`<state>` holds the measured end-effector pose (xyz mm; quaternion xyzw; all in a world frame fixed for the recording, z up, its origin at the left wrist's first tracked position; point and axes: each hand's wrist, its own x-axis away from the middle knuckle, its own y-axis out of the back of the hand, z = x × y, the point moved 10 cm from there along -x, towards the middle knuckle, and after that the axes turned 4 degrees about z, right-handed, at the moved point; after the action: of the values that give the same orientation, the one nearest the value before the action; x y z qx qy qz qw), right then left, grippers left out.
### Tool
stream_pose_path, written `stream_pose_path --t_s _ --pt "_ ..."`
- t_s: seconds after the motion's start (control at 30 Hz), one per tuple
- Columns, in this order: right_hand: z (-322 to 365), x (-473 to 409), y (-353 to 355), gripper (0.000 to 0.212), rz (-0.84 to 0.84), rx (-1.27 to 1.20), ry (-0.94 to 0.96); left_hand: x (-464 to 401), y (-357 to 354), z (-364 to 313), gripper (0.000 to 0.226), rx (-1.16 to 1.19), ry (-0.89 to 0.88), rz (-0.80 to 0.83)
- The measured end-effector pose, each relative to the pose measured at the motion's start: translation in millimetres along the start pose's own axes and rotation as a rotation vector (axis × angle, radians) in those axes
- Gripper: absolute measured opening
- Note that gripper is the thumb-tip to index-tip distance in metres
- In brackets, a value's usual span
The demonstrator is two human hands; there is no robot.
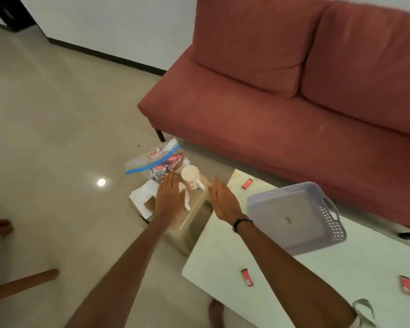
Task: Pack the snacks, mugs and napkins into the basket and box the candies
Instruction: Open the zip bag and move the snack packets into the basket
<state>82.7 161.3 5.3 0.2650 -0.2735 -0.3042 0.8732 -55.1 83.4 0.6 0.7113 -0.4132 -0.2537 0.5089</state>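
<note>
Head view. Both hands are flat and empty, fingers straight: the left hand point(169, 196) hovers over the low beige stool point(194, 214), and the right hand point(223, 200) is held on edge just off the stool's right edge. The stool carries the goods. At its far edge lies a clear zip-top plastic bag of snack packets point(155, 160), one labelled salted peanuts; it overhangs that edge. Near the far right corner stands a white ceramic mug with red print point(191, 177), upright; a second mug seems to lie beside it, largely hidden by the left hand. White paper napkins point(143, 196) lie along the left edge.

Handling, judged: the bag is light, soft and slippery, best pinched at the zip seam or scooped from below. The mug is rigid, heavier and breakable; take it by the handle or around the body. The napkins are flimsy and should be lifted as one stack.

The grey perforated plastic basket point(294, 216) sits empty at the far edge of the white table point(223, 256), well apart from the stool. Small red-wrapped candies point(247, 277) are scattered on the table. No candy box is seen. A red fabric sofa point(294, 91) stands behind; nothing blocks the path to the basket.
</note>
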Motion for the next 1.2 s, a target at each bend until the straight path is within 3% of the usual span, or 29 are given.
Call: stream_pose_path --t_s 0.17,0.53,0.77,0.93,1.07,1.2 --pt "24.5 -63.3 -56.8 0.046 0.115 -0.043 0.029 -50.2 -13.8 91.9 0.058 -0.096 0.150 0.003" --pt "22.7 -132.8 -123.1 0.040 0.202 -0.223 0.104 -144.2 -64.2 156.3 0.061 -0.191 0.090 -0.003" --pt "13.4 -131.3 -102.5 0.041 0.166 -0.173 0.071 -171.9 12.8 151.8 0.026 -0.124 0.124 -0.178" --pt "47.9 -122.1 -76.3 0.040 0.161 -0.268 0.100 -184.0 84.6 106.5 0.025 -0.078 -0.029 -0.248" --pt "90.3 -105.7 -18.8 0.038 0.009 -0.195 0.218 -180.1 139.9 51.2 0.020 -0.073 -0.224 -0.207" --pt "131.0 -65.2 80.2 0.024 -0.477 0.011 0.381 -169.4 175.1 -6.3 0.028 -0.069 -0.357 -0.093"
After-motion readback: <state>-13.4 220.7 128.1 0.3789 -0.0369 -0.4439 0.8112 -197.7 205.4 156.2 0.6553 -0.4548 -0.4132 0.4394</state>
